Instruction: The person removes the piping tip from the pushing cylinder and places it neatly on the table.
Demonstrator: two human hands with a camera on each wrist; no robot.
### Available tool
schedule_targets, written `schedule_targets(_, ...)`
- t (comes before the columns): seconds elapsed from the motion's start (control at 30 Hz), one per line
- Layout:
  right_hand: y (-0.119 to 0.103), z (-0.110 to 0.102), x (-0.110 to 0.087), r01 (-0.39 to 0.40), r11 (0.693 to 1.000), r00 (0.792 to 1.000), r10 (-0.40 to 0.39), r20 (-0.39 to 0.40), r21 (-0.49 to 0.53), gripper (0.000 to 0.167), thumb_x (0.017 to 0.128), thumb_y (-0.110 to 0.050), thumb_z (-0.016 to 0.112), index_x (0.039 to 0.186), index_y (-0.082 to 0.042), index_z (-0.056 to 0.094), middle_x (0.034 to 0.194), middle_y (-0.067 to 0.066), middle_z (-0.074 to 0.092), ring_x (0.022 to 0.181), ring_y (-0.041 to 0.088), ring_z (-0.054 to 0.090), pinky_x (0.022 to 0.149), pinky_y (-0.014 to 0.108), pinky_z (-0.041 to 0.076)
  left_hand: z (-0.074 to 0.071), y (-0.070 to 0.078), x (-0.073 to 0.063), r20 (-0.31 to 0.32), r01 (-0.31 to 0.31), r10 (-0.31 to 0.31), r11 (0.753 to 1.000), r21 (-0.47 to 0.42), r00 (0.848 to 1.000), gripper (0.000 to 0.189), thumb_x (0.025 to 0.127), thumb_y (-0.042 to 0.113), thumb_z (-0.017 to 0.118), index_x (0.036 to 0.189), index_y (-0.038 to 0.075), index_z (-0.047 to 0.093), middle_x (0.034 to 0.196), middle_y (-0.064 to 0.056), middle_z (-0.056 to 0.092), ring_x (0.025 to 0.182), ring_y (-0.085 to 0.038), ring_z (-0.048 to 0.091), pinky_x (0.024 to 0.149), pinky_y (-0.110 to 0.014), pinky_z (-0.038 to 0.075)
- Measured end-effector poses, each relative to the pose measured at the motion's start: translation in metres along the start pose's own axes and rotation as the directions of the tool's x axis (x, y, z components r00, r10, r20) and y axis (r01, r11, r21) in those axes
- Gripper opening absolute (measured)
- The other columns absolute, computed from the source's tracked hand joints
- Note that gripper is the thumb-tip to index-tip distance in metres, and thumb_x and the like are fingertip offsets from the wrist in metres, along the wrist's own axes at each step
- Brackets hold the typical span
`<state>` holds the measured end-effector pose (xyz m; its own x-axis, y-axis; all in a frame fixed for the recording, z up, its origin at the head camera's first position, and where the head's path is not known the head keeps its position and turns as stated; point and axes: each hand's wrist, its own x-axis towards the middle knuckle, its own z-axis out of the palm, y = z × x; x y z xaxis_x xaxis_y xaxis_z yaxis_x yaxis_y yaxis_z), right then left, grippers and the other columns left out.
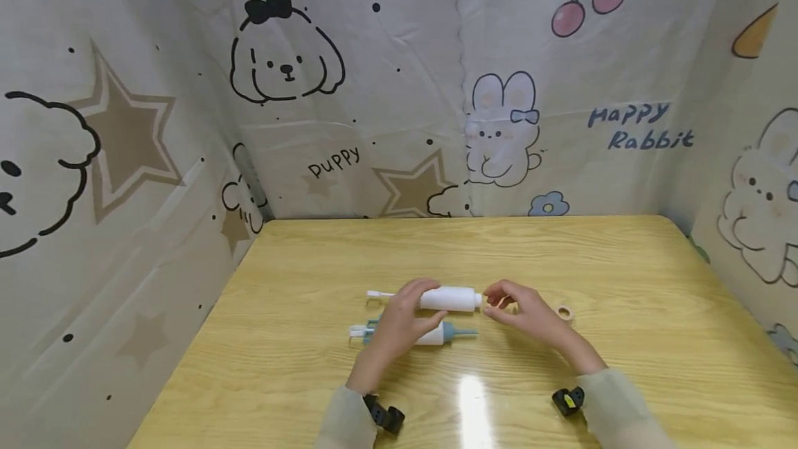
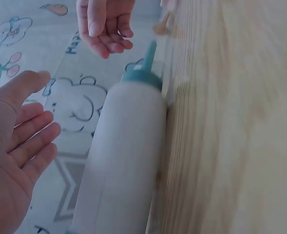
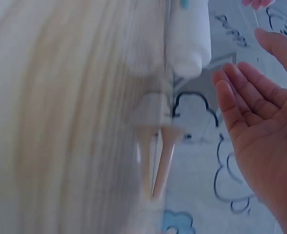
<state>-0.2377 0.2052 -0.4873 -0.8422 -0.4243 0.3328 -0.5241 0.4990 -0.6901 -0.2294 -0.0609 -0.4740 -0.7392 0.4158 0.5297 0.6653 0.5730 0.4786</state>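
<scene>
Head view high, forward-down; wrist views close, low across shared table (image 1: 299, 255).

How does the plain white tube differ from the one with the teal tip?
The white tube ends in a short white stub; the teal-tipped tube has a long, thin teal spout.
The white tube lies farther back on the table than the teal-tipped tube.
Both have white bodies and lie on their sides.

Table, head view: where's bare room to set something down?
Bare: behind the plain white bottle up to the patterned backdrop; left of the teal-tipped bottle; right of the small round piece. Crowded: middle, where both bottles, left hand and right hand cluster.
</scene>
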Motion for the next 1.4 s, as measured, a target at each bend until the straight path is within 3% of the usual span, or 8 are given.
schedule_targets(0.2,-0.010,0.018,0.012,0.107,0.994,0.990,-0.109,0.093,0.021,0.028,0.092,-0.022,0.069,0.107,0.001,0.064,0.094,0.011,0.069,0.083,0.005,0.062,0.073,0.026,0.056,-0.021,-0.011,-0.016,0.002,0.035,-0.035,0.999,0.015,0.999,0.050,0.083,0.022,0.079,0.126,0.007,0.061,0.127,-0.007,0.064,0.120,-0.023,0.061,0.097,-0.037,0.055)
schedule_targets(0.37,-0.019,0.026,0.020,0.050,0.999,0.975,-0.049,0.219,0.002,0.032,0.091,-0.026,0.070,0.109,0.000,0.064,0.100,0.011,0.070,0.086,0.009,0.063,0.076,0.026,0.057,-0.038,-0.024,-0.032,0.027,0.100,-0.101,0.995,0.015,0.995,0.053,0.082,0.025,0.080,0.128,0.009,0.060,0.129,-0.006,0.063,0.122,-0.023,0.060,0.099,-0.039,0.054)
schedule_targets(0.47,-0.022,0.029,0.023,0.009,1.000,0.962,-0.004,0.272,-0.020,0.035,0.091,-0.029,0.070,0.110,-0.001,0.065,0.101,0.009,0.070,0.087,0.010,0.063,0.077,0.026,0.057,-0.046,-0.033,-0.042,0.077,0.148,-0.150,0.989,0.028,0.986,0.056,0.082,0.028,0.080,0.130,0.010,0.059,0.131,-0.005,0.062,0.122,-0.025,0.060,0.098,-0.041,0.055)
schedule_targets(0.67,-0.026,0.033,0.025,0.016,0.999,0.941,0.002,0.337,-0.051,0.035,0.090,-0.031,0.071,0.110,-0.003,0.065,0.098,0.006,0.071,0.088,0.016,0.067,0.075,0.025,0.057,-0.055,-0.046,-0.053,0.210,0.249,-0.251,0.968,0.037,0.945,0.064,0.082,0.037,0.079,0.136,0.010,0.055,0.137,-0.008,0.058,0.128,-0.031,0.055,0.103,-0.048,0.050)
schedule_targets(0.87,-0.026,0.038,0.028,0.019,0.998,0.926,0.008,0.377,-0.068,0.029,0.088,-0.026,0.073,0.107,-0.005,0.066,0.097,0.006,0.072,0.087,0.015,0.068,0.075,0.023,0.057,-0.058,-0.053,-0.056,0.281,0.303,-0.297,0.953,0.026,0.912,0.066,0.081,0.038,0.079,0.135,0.009,0.056,0.138,-0.011,0.058,0.129,-0.035,0.054,0.105,-0.051,0.048)
schedule_targets(1.07,-0.028,0.041,0.029,0.057,0.996,0.919,-0.024,0.393,-0.072,0.025,0.088,-0.020,0.073,0.105,-0.003,0.066,0.096,0.006,0.071,0.086,0.012,0.066,0.074,0.023,0.057,-0.059,-0.060,-0.060,0.338,0.349,-0.326,0.937,-0.007,0.883,0.062,0.079,0.028,0.082,0.132,0.010,0.057,0.129,-0.012,0.063,0.113,-0.028,0.062,0.092,-0.045,0.055)
schedule_targets(1.27,-0.028,0.043,0.029,0.080,0.993,0.923,-0.043,0.382,-0.082,0.018,0.089,-0.015,0.071,0.102,-0.004,0.066,0.093,0.003,0.069,0.081,0.003,0.061,0.070,0.020,0.054,-0.058,-0.063,-0.061,0.345,0.346,-0.314,0.937,-0.036,0.885,0.059,0.079,0.029,0.082,0.130,0.011,0.059,0.124,-0.008,0.066,0.110,-0.023,0.064,0.091,-0.042,0.055)
schedule_targets(1.4,-0.028,0.040,0.027,0.064,0.994,0.941,-0.031,0.338,-0.088,0.021,0.088,-0.017,0.073,0.104,-0.005,0.066,0.093,0.003,0.069,0.081,0.005,0.062,0.071,0.022,0.054,-0.058,-0.063,-0.061,0.325,0.356,-0.316,0.932,-0.072,0.891,0.060,0.078,0.029,0.082,0.130,0.010,0.060,0.125,-0.009,0.066,0.111,-0.025,0.064,0.092,-0.043,0.055)
